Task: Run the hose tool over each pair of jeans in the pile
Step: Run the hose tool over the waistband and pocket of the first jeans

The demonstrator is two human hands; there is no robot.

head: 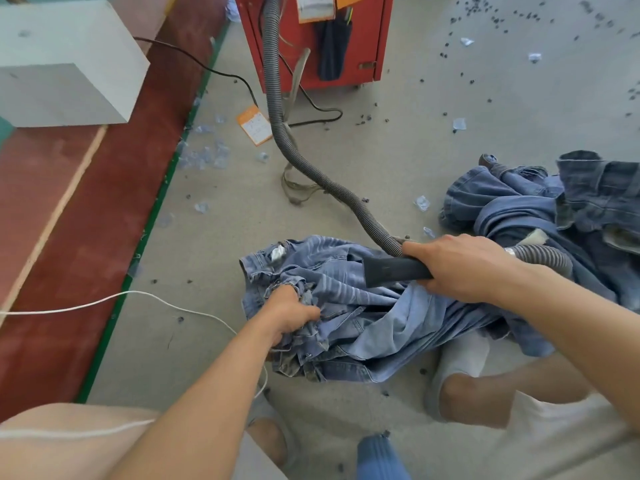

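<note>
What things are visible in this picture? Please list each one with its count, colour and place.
light blue denim jeans: one bunch, centre floor, under the nozzle
darker blue jeans pile: one, right
dark grey ribbed hose: one, from the red machine to the right hand
black flat nozzle: one, on the light jeans
red metal machine: one, top centre
white block: one, top left
orange paper tag: one, floor
white cord: one, left
left hand: grips the light jeans
right hand: grips the nozzle

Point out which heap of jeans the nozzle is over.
The lighter heap gripped by the left hand, not the darker heap farther right.
</note>
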